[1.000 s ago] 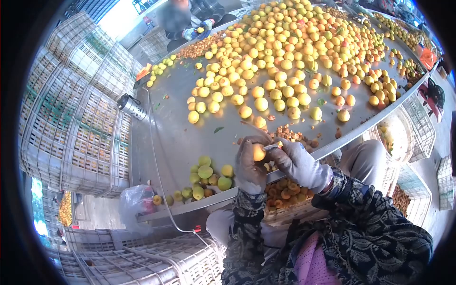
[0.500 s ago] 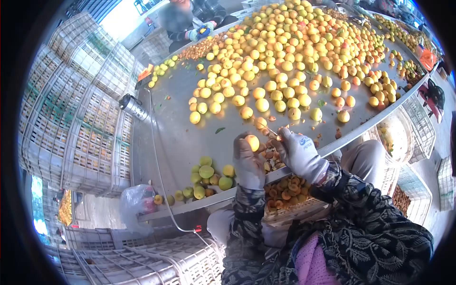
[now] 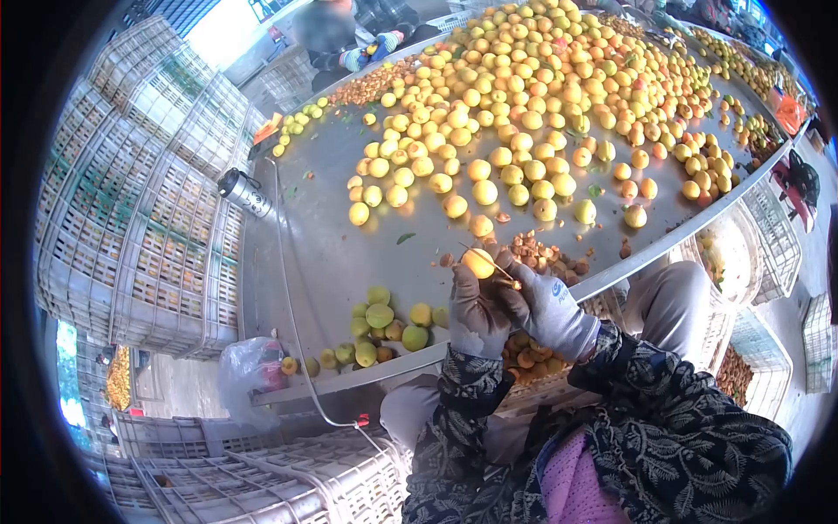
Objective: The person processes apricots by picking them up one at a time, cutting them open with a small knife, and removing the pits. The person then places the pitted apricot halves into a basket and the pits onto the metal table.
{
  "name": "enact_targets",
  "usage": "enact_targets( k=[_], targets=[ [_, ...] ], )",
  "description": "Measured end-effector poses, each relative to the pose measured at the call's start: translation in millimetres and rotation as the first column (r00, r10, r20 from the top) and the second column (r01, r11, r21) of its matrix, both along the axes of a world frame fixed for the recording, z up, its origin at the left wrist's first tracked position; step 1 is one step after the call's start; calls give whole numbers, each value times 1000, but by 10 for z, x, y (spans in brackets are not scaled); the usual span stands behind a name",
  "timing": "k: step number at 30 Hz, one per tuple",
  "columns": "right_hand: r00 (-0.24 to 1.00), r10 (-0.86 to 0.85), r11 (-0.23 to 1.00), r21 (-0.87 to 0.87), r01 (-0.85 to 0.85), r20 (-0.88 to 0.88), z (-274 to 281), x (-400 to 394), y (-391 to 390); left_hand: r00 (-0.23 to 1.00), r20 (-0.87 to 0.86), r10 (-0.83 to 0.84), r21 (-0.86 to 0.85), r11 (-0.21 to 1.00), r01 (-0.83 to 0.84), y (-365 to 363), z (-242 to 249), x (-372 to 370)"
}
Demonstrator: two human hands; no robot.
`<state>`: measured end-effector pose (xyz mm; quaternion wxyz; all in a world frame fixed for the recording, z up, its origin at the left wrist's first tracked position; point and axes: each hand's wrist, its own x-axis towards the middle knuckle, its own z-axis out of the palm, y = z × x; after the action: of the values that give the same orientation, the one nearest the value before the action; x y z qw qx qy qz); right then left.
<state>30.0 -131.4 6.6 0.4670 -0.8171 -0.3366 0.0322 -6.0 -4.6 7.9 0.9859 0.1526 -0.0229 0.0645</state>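
My gloved left hand [image 3: 476,314] is closed around a yellow-orange apricot [image 3: 477,263], which shows above the fingertips. Right beside it, my gloved right hand [image 3: 548,307] grips a thin pointed tool [image 3: 505,276] whose tip meets the apricot; its exact kind is too small to make out. Both hands are over the near edge of the metal table [image 3: 340,236]. Pits and scraps [image 3: 546,253] lie just beyond my right hand. Beneath my hands, a basket holds cut apricot halves [image 3: 526,356], partly hidden by the gloves.
A large heap of apricots [image 3: 541,87] covers the table's far side. Greener fruit [image 3: 378,314] sits at the near left edge, by a plastic bag [image 3: 249,367]. A steel flask [image 3: 244,192] lies left, near stacked crates [image 3: 131,218]. Another person's gloved hands [image 3: 371,52] are across the table.
My hands have come closer together, and the tool now meets the apricot. My left hand has shifted slightly right. More of the scraps beyond my right hand are visible.
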Motion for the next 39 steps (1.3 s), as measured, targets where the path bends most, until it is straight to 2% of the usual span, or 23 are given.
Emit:
enact_targets(
  k=[6,8,10,11,13,14,16,17,19,20,22,23,25,26,28,29,31,32,34,35,37,38,39],
  targets=[
    [997,-46,990,-136,38,-57,-15,-11,62,996,-74,59,108,993,-50,-17,-111,22],
    [994,-10,995,-103,-1,-107,82,-15,21,997,-63,54,112,993,-47,21,-135,32],
    [987,30,997,-66,-41,-160,166,-10,-43,993,98,70,258,962,-93,63,-86,7],
    [988,79,996,-37,-84,-134,184,11,-97,993,96,70,259,961,-92,112,-54,-19],
    [992,108,994,-27,-110,-63,289,4,-160,995,94,27,491,868,-70,261,76,-64],
    [992,105,994,-30,-107,-66,310,-13,-193,995,92,24,489,870,-67,343,96,-71],
    [967,149,983,-72,-167,-208,338,-19,-228,1000,4,-20,726,687,11,505,148,-61],
    [967,151,983,-68,-168,-206,308,-19,-238,1000,5,-19,730,684,9,533,178,-72],
    [935,186,982,15,-191,-302,217,-20,-264,999,32,-33,868,496,-11,541,247,-70],
    [937,180,983,18,-183,-298,201,-31,-276,999,35,-40,870,493,-10,463,239,-62],
    [980,144,986,106,-130,-137,214,-26,-279,991,98,94,586,799,-134,210,186,-58],
    [982,138,986,112,-124,-130,235,-24,-269,991,104,87,591,796,-132,146,180,-62],
    [976,134,973,209,-97,-170,275,-26,-260,997,-58,52,386,922,-25,66,161,-76],
    [975,132,974,208,-94,-177,290,-27,-286,997,-65,50,385,923,-21,83,153,-85],
    [967,162,987,13,-163,-195,334,18,-360,998,1,59,534,844,-50,205,159,-97],
    [965,196,980,11,-197,-175,340,32,-395,998,-9,60,532,846,-46,302,200,-104],
    [962,212,974,-50,-223,-170,387,56,-422,999,53,-12,881,472,-41,510,371,-121],
    [961,227,963,-108,-245,-156,406,42,-428,999,42,-10,882,470,-32,571,422,-140],
    [949,212,961,-126,-246,-235,402,7,-412,991,-88,-96,946,303,114,645,495,-170],
    [944,231,961,-95,-259,-237,365,7,-417,991,-96,-95,947,299,120,626,500,-189],
    [939,252,961,-56,-272,-235,333,3,-430,994,-108,11,895,436,93,521,498,-196],
    [939,244,967,-15,-255,-242,329,2,-428,994,-109,12,899,428,93,418,452,-183],
    [940,236,971,24,-238,-247,328,7,-418,996,-72,60,765,644,16,266,358,-161]
  ],
)
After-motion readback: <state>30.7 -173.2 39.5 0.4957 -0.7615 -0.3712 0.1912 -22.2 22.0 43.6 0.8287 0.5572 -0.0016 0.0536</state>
